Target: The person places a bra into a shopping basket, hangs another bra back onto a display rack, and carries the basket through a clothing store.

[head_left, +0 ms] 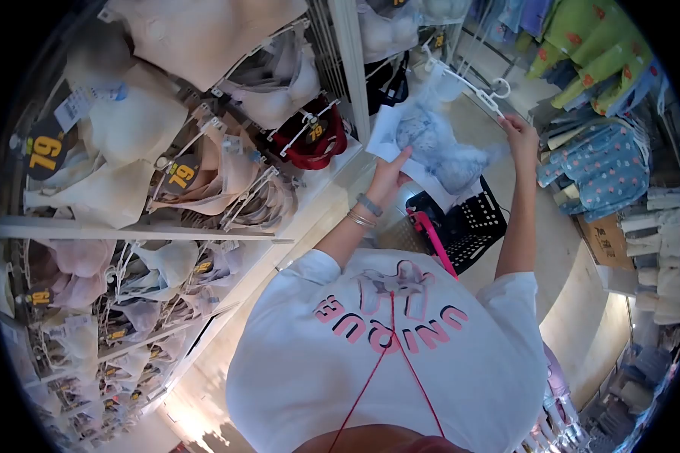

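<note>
A light blue lace bra (pixel 431 143) hangs in front of me from a white plastic hanger (pixel 472 89). My right hand (pixel 520 140) is closed, pinching the hanger's right end near the hook. On the other side, my left hand (pixel 389 177) grips the lower left edge of the bra, thumb in front and the other fingers hidden behind it. A white panel (pixel 384 130) shows beside the lace, just above that thumb. Below both hands is a black shopping basket (pixel 468 226) with a pink handle (pixel 434 241).
Racks of beige bras (pixel 128 128) with round price signs (pixel 45 151) fill the left side. A dark red bra (pixel 310 140) hangs near the shelf corner. At right are green patterned pajamas (pixel 593 45), blue floral clothes (pixel 604 162) and a cardboard box (pixel 606 240).
</note>
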`<state>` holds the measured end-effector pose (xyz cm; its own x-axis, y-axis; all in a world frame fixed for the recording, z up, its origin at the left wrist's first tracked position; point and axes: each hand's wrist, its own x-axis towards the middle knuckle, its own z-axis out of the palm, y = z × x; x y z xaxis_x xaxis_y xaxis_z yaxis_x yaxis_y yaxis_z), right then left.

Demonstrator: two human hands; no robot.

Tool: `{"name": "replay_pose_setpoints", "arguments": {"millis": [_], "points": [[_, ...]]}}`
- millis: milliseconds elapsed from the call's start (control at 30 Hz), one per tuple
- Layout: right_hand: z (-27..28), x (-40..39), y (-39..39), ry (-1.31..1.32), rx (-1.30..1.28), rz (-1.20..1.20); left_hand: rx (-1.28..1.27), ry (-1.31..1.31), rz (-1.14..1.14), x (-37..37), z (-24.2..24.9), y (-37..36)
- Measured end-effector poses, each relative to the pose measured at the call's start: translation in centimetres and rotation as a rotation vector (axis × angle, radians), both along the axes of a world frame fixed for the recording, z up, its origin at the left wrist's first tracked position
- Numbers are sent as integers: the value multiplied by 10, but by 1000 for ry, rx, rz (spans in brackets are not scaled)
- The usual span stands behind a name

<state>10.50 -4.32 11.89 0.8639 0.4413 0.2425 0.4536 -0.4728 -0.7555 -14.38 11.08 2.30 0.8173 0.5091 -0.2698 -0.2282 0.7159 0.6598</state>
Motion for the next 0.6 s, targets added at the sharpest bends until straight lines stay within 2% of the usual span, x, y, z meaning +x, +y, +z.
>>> {"name": "replay_pose_setpoints", "arguments": {"millis": [33, 133, 233, 333, 467, 600], "points": [[0, -7, 2, -9, -18, 15, -112, -9, -10, -5, 1, -1], [-15, -16, 4, -35, -6, 3, -589, -248, -150, -22, 6, -12], [-29, -20, 6, 19, 5, 9, -605, -261, -147, -27, -20, -25], [-43, -17, 11, 92, -30, 45, -230, -259, -239, -29, -40, -27], [-41, -28, 23, 104, -53, 65, -112, -125, -233, -32, -31, -25], [-55, -25, 36, -36, -25, 132, -39, -80, -134, -36, -18, -24]]}}
